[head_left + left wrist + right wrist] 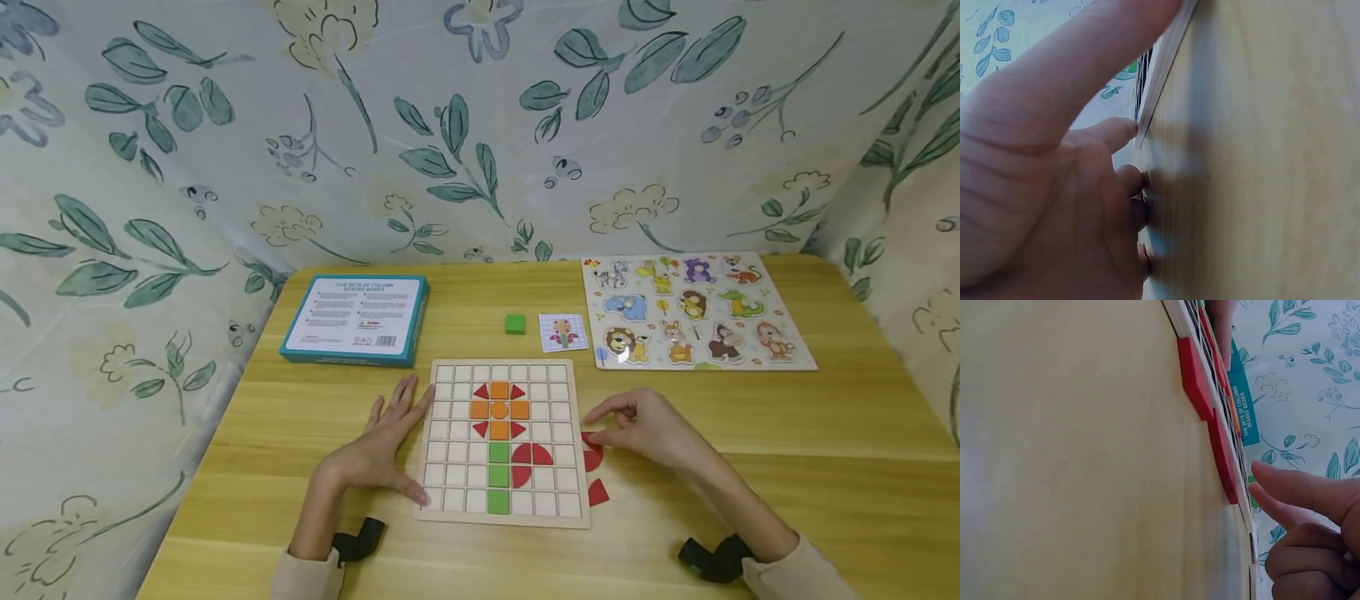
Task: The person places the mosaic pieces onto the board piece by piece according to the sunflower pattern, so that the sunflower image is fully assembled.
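Observation:
A wooden grid board (pixel 450 482) lies on the table, bearing a flower pattern of orange pieces, red triangles, green squares and red quarter circles (pixel 542 455). My left hand (pixel 371 454) rests spread at the board's left edge, thumb on the lower left corner. On the right, my right hand (pixel 648 429) hovers beside the board, thumb and index finger apart, close to a red piece (pixel 593 460) lying against the edge. In the right wrist view nothing shows between those fingertips. Another red quarter circle (pixel 598 492) lies nearer the front.
A green square block (pixel 515 324) and a small pattern card (pixel 562 332) lie beyond the board. Behind on the left is a teal and white box (pixel 356 319); an animal puzzle board (pixel 693 312) lies back right. A floral cloth hangs behind the table.

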Demonstrator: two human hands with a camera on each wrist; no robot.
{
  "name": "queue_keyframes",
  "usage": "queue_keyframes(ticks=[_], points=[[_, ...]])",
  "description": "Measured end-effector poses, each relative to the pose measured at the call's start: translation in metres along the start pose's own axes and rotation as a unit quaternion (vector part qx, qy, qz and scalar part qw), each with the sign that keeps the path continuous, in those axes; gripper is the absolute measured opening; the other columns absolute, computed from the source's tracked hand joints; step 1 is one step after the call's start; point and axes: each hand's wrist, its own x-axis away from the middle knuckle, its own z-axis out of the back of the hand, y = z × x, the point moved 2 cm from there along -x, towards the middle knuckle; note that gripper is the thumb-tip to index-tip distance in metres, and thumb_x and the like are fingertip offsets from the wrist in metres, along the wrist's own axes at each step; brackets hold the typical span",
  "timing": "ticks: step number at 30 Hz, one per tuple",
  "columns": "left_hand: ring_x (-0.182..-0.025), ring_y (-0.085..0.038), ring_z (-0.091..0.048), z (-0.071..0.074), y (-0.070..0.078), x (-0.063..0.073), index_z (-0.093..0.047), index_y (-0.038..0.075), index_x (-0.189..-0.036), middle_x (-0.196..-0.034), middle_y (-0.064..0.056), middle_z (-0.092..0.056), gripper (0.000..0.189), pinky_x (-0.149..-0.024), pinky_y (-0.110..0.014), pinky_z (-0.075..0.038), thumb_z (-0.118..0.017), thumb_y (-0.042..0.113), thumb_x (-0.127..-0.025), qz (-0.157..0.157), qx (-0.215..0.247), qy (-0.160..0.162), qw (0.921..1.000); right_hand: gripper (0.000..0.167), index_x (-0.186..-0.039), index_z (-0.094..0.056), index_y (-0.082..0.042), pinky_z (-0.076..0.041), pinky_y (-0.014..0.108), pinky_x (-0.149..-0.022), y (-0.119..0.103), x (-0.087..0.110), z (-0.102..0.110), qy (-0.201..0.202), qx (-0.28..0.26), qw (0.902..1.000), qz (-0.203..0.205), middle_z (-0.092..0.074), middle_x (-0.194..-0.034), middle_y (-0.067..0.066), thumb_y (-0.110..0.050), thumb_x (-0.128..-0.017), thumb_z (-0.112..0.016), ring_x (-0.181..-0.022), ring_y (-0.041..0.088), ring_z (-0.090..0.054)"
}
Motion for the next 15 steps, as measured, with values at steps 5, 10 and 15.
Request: queue_keyframes(ticks=[5,10,15], points=[[-0.16,-0.039,0.02,0.001,0.0,0.0,-0.002,0.015,-0.168,-0.173,-0.016,0.021,0.149,-0.127,-0.067,0.012,-0.099,0.046,-0.059,-0.001,-0.001,0.001,1.0,0.02,-0.098,-0.081,-0.011,-0.027,0.023,-0.053,0.007,-0.004,-0.003,0.0,-0.004,0.9998,-0.019,-0.038,-0.064,-0.003,-0.017,-0.081,-0.088,-0.061,0.012,-0.035],[-0.16,-0.039,0.02,0.0,-0.001,0.0,-0.002,0.016,-0.168,-0.173,-0.016,0.021,0.149,-0.127,-0.066,0.012,-0.099,0.047,-0.059,0.0,0.0,0.001,1.0,0.019,-0.096,-0.081,-0.01,-0.026,0.023,-0.053,0.013,-0.007,-0.002,-0.009,-0.014,0.9995,-0.025,-0.037,-0.062,-0.003,-0.017,-0.08,-0.089,-0.06,0.012,-0.034],[-0.16,-0.039,0.02,0.0,-0.001,0.0,-0.002,0.015,-0.168,-0.173,-0.016,0.021,0.149,-0.127,-0.067,0.012,-0.099,0.047,-0.06,-0.004,0.003,0.001,1.0,0.018,-0.1,-0.081,-0.01,-0.027,0.022,-0.049,0.019,-0.007,0.007,0.0,-0.019,0.9991,-0.038,-0.036,-0.06,-0.004,-0.017,-0.084,-0.086,-0.056,0.011,-0.034]])
